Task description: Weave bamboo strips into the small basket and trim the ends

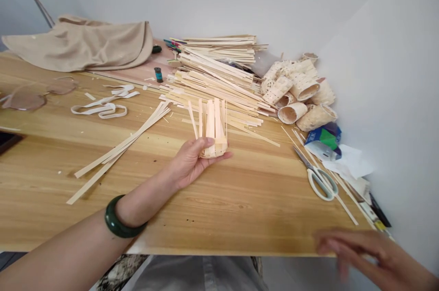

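One partly woven basket (220,148) sits in the left hand's (188,162) grasp near the middle of the table (240,218), its base over the fingers and the thumb pressed on its left side; pale strips (210,117) rise above the grip. Well apart, the blurred right hand (358,250) is near right; whether it holds anything cannot be told. Scissors (313,171) lie beyond it.

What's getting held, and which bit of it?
The left grip holds a small, pale, round, half-woven basket of flat, wood-like strips by its woven base. The right grip is blurred; nothing shows in it.
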Demonstrator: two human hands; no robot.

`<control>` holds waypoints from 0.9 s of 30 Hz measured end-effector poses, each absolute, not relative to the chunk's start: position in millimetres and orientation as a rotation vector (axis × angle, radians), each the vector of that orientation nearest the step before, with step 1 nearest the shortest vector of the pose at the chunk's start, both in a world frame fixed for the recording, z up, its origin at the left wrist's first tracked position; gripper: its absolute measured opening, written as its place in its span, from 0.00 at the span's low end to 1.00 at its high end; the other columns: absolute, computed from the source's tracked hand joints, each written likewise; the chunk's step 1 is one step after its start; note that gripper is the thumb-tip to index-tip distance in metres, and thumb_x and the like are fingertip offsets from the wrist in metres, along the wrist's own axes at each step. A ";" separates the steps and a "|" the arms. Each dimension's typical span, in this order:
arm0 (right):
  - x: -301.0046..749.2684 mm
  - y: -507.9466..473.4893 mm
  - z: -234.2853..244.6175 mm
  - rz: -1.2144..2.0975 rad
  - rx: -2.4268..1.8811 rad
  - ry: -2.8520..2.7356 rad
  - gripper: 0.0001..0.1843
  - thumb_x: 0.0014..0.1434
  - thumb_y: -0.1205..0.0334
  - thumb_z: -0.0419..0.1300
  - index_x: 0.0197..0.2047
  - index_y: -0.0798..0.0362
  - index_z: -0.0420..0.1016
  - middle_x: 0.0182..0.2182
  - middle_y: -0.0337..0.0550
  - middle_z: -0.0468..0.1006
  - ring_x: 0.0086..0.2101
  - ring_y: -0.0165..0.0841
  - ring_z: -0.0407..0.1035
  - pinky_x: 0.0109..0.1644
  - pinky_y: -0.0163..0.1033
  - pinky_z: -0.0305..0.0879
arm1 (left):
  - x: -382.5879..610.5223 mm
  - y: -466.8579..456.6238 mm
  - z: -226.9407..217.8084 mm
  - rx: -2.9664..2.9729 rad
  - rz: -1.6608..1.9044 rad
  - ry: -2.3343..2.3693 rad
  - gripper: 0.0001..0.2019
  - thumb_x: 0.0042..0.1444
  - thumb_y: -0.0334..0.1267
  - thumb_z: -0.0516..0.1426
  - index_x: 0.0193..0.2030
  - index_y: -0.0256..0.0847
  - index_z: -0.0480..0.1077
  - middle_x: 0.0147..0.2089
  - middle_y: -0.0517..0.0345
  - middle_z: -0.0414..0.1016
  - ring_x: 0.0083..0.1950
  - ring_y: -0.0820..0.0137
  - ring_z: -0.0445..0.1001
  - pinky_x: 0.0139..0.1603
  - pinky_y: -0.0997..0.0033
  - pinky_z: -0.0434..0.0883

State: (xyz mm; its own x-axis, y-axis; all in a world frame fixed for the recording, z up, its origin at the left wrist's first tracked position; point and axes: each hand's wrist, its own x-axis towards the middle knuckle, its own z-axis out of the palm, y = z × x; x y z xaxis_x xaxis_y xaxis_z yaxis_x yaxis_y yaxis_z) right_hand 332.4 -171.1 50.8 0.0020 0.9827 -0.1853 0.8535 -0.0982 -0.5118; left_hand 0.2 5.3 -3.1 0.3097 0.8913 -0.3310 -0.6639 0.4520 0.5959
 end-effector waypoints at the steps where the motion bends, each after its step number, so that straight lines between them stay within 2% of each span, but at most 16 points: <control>1: 326.9 -162.8 48.6 0.817 -2.007 -1.886 0.25 0.64 0.36 0.61 0.34 0.47 0.88 0.27 0.43 0.86 0.29 0.37 0.82 0.34 0.36 0.80 | 0.5 3.9 -3.9 0.398 1.047 0.679 0.13 0.48 0.27 0.64 0.43 0.28 0.80 0.45 0.41 0.84 0.49 0.56 0.81 0.52 0.50 0.83; 2: 316.0 -148.8 44.4 0.744 -1.947 -1.806 0.23 0.64 0.37 0.62 0.39 0.47 0.88 0.29 0.43 0.86 0.33 0.39 0.83 0.40 0.38 0.81 | 0.6 2.5 -4.8 0.418 1.034 0.670 0.13 0.48 0.27 0.65 0.42 0.28 0.81 0.45 0.41 0.84 0.48 0.56 0.81 0.51 0.52 0.84; 4: 282.5 -111.0 34.3 0.701 -1.743 -1.668 0.19 0.65 0.42 0.63 0.44 0.46 0.87 0.33 0.43 0.87 0.34 0.37 0.82 0.43 0.41 0.82 | 0.1 0.5 -6.2 0.470 1.020 0.663 0.13 0.47 0.28 0.66 0.42 0.29 0.81 0.45 0.42 0.85 0.47 0.58 0.82 0.50 0.54 0.84; 7: 222.9 -55.0 25.1 0.831 -1.404 -1.554 0.13 0.64 0.49 0.65 0.44 0.47 0.86 0.38 0.43 0.85 0.30 0.32 0.77 0.36 0.40 0.81 | -1.4 0.2 -8.0 0.569 1.033 0.655 0.15 0.47 0.30 0.69 0.43 0.30 0.81 0.44 0.43 0.85 0.46 0.57 0.82 0.52 0.53 0.82; 9: 190.4 -30.2 23.0 0.939 -1.266 -1.546 0.12 0.62 0.51 0.66 0.42 0.49 0.85 0.37 0.42 0.84 0.25 0.28 0.73 0.30 0.38 0.78 | -2.7 1.5 -10.4 0.631 1.058 0.640 0.16 0.46 0.32 0.71 0.43 0.33 0.81 0.44 0.46 0.85 0.46 0.57 0.83 0.53 0.52 0.81; 12: 162.5 -12.4 20.7 1.100 -1.194 -1.441 0.13 0.60 0.51 0.68 0.42 0.50 0.82 0.32 0.40 0.80 0.25 0.29 0.73 0.28 0.37 0.76 | -5.7 4.4 -17.6 0.717 1.108 0.666 0.19 0.45 0.36 0.72 0.45 0.36 0.81 0.45 0.47 0.86 0.47 0.55 0.83 0.52 0.56 0.79; 17: 157.7 -6.2 15.8 1.125 -1.140 -1.338 0.13 0.57 0.50 0.70 0.38 0.50 0.80 0.33 0.39 0.77 0.27 0.28 0.70 0.30 0.36 0.76 | -9.6 6.7 -26.4 0.869 1.109 0.740 0.19 0.48 0.41 0.73 0.46 0.38 0.82 0.46 0.48 0.86 0.47 0.58 0.83 0.47 0.67 0.77; 21: 166.9 -5.6 10.1 1.287 -1.125 -1.351 0.13 0.57 0.51 0.72 0.35 0.50 0.79 0.27 0.35 0.71 0.24 0.26 0.67 0.27 0.34 0.72 | -6.3 4.4 -18.3 0.687 1.025 0.656 0.18 0.47 0.39 0.73 0.45 0.38 0.82 0.43 0.49 0.87 0.42 0.58 0.85 0.45 0.62 0.81; 24: 173.9 -6.2 5.5 1.331 -1.036 -1.362 0.09 0.61 0.52 0.70 0.38 0.48 0.81 0.31 0.34 0.70 0.23 0.23 0.63 0.26 0.33 0.68 | -4.6 3.1 -11.4 0.595 0.950 0.597 0.17 0.48 0.39 0.72 0.45 0.36 0.81 0.44 0.46 0.86 0.42 0.55 0.85 0.45 0.58 0.82; 27: 179.1 -6.2 3.6 1.371 -0.934 -1.415 0.07 0.62 0.55 0.69 0.43 0.44 0.84 0.36 0.36 0.69 0.26 0.24 0.63 0.28 0.34 0.68 | -6.6 3.2 -10.1 0.598 0.882 0.575 0.15 0.50 0.40 0.71 0.43 0.34 0.82 0.45 0.43 0.86 0.44 0.54 0.85 0.48 0.57 0.82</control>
State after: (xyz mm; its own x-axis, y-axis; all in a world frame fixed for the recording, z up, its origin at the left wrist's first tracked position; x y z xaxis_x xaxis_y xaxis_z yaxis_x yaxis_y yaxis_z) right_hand 179.1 -6.2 3.6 -0.2837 0.9527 0.1089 -0.0786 0.0900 -0.9928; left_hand -6.6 3.2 -10.1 0.5103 0.8335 -0.2117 -0.5298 0.4986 0.6861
